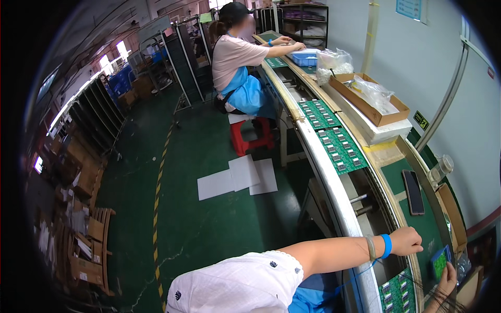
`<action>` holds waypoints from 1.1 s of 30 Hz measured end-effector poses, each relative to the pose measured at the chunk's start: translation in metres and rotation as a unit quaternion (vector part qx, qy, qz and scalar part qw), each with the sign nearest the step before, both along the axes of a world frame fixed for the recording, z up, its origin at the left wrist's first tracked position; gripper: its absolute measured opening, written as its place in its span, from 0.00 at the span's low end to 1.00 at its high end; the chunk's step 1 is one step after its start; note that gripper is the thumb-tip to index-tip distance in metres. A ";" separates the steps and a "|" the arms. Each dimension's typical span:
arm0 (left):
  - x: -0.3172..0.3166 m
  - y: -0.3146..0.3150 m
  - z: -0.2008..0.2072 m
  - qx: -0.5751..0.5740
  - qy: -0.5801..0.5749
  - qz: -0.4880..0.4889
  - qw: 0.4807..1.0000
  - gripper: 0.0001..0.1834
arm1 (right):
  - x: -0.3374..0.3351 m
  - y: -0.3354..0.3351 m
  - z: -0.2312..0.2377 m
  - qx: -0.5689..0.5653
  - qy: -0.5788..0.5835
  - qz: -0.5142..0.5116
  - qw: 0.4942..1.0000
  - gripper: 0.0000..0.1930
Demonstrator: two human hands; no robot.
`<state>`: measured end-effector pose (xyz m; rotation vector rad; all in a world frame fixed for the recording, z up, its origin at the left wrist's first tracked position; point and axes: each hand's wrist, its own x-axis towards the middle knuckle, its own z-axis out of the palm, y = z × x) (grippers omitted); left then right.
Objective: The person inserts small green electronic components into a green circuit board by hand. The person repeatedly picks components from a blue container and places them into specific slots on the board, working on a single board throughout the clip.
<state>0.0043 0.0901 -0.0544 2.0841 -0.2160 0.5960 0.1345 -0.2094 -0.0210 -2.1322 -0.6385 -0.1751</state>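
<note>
My left arm reaches across the conveyor line from below, with a blue wrist strap and a pale band at the wrist. My left hand (406,241) is closed over the green work surface; whatever its curled fingers hold is hidden. Just beyond it, at the lower right, my right hand (447,282) grips the near edge of a small blue tray (436,267) with bright green contents, too small to make out. Below my left forearm, a green circuit board panel (397,293) with rows of dark components lies on the line.
Two more circuit board panels (342,149) lie farther up the conveyor (334,193). A phone (413,192) rests beside a clear jar (441,169). A cardboard tray (369,99) holds plastic bags. A co-worker (241,68) sits on a red stool (251,134); white sheets (229,180) lie on the floor.
</note>
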 end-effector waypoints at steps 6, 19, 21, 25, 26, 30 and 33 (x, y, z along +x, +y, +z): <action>0.004 -0.004 0.002 -0.004 -0.011 -0.013 1.000 0.16 | -0.068 -0.030 0.004 0.053 0.065 -0.058 0.995 0.14; -0.006 0.002 -0.008 0.044 -0.014 -0.008 0.999 0.16 | -0.203 -0.049 0.006 0.101 0.160 -0.215 0.958 0.12; -0.007 0.000 0.004 0.039 0.006 -0.018 0.999 0.15 | -0.197 -0.077 -0.017 -0.003 0.045 -0.167 0.985 0.11; -0.009 0.007 0.017 0.015 0.098 -0.017 0.995 0.12 | -0.196 -0.077 -0.031 0.161 0.172 -0.186 0.954 0.13; -0.014 0.009 0.019 -0.016 0.111 -0.001 0.994 0.14 | -0.204 -0.060 -0.021 0.164 0.140 -0.204 0.955 0.14; -0.006 0.016 0.009 0.006 0.092 -0.042 0.995 0.15 | -0.212 -0.049 -0.005 0.159 0.167 -0.211 0.950 0.14; 0.002 0.004 0.013 0.032 0.111 -0.036 0.993 0.20 | -0.216 -0.061 -0.010 0.263 0.183 -0.188 0.928 0.11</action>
